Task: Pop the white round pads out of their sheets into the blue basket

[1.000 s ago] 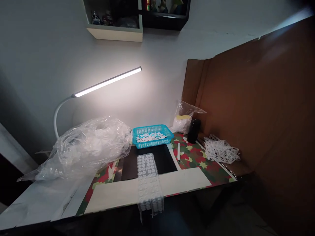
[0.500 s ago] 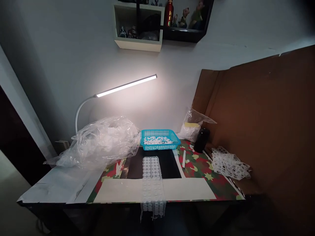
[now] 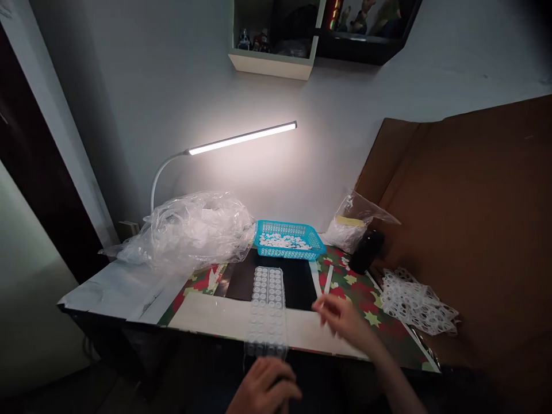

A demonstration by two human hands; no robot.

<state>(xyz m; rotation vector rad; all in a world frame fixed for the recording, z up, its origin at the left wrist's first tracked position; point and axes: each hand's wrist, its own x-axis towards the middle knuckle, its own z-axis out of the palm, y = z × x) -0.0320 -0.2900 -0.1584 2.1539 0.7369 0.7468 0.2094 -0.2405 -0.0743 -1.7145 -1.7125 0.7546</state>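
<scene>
Where the left hand hangs low at the table's near edge, fingers bent over and partly parted, the near end of the strips lies just beyond its knuckles; whether skin meets plastic, cannot tell; grip likewise hidden. Strips' long axis runs away from the body, nearly straight ahead of that hand; far end flat on the black mat, middle across the pale board, near end at or over the edge; left hand clearly the nearer of the two. Left wrist comes up from the bottom of view, back of hand uppermost. Right hand off to the right of the strips, apart from them, above the board; forearm slants in from lower right, fingers pointing left, loosely curled, about half open, blurred; nothing seen in it. White stick just beyond the right hand, pointing away; its near end close to the fingers, contact unclear. Farther out: blue basket past the mat, white bits in it; big clear bag to its left; small bag and dark bottle to its right; white netting by the cardboard; lit lamp over all.
</scene>
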